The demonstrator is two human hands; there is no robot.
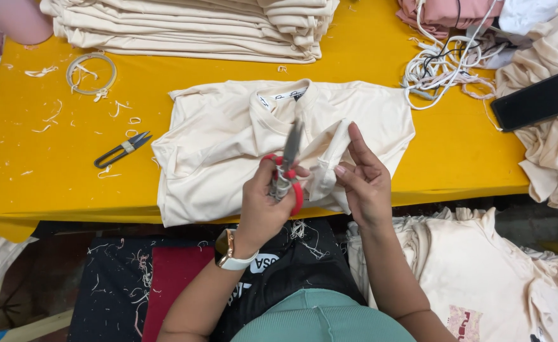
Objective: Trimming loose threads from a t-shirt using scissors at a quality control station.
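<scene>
Gripping one red-handled scissors (286,171), left hand (263,206); right hand (366,180) pinching one sleeve (327,166)

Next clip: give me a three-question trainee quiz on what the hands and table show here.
1. True or false: the left hand holds red-handled scissors.
2. What does the right hand pinch? A) the white cords B) a fold of the cream shirt C) the tape ring
3. Which small tool lies on the yellow table, left of the shirt?

Key: 1 true. 2 B. 3 the thread snips.
</scene>
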